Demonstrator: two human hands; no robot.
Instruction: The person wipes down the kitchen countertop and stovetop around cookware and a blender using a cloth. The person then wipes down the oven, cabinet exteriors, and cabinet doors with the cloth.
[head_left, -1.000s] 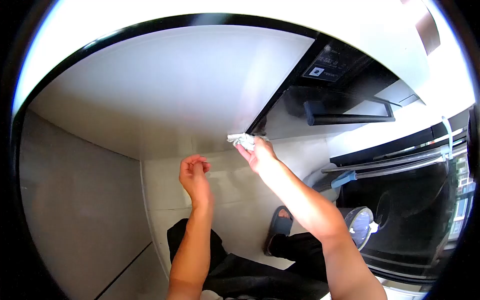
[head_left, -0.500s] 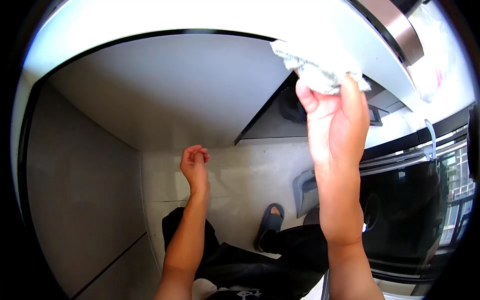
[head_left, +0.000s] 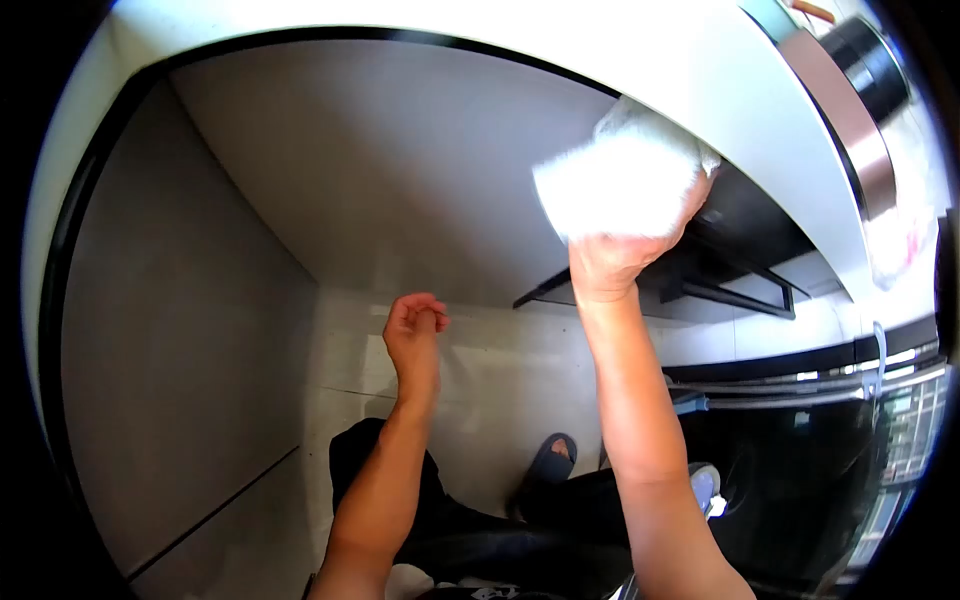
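A white cloth (head_left: 625, 180) hangs over my right hand (head_left: 625, 255), which grips it just below the white countertop edge. The cloth lies against the top right part of the grey cabinet panel (head_left: 400, 160) and hides most of my fingers. Lower and to the left, my left hand (head_left: 415, 325) is in the air above the floor, its fingers curled in with nothing seen in them. To the right of my right hand is a dark appliance front with a black handle (head_left: 735, 295).
A white countertop (head_left: 700, 70) curves along the top, with a pinkish metal object (head_left: 845, 120) at its right. Grey cabinets (head_left: 190, 330) stand at left. A slippered foot (head_left: 552, 462) rests on the tiled floor (head_left: 490, 370). A bin (head_left: 705, 485) is partly hidden by my right arm.
My right hand has risen with the cloth from the panel's lower corner to near the countertop, where the cloth has spread out. My left hand stays curled, slightly further right in view.
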